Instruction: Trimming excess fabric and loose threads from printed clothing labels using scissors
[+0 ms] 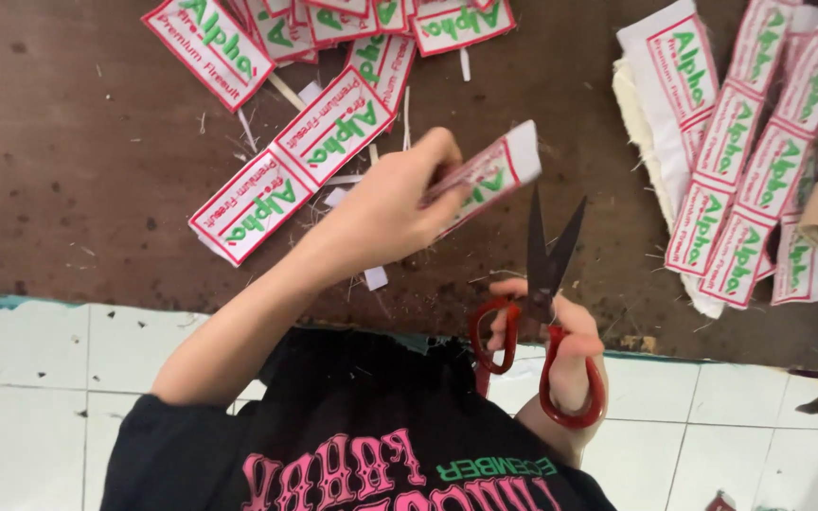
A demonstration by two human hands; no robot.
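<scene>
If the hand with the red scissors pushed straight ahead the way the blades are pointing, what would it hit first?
Most likely the label pinched in the left hand. The open scissors in the right hand point up at its lower edge, blades apart, though depth is hard to judge from above.

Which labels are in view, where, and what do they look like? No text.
Label: held in left hand; white rectangle, red border, green lettering.
Cut labels: scattered on brown table, upper left; same colours.
Uncut label strips: piled at right; white cloth, repeated red-bordered rectangles.
Right hand: holds red-handled scissors.
</scene>
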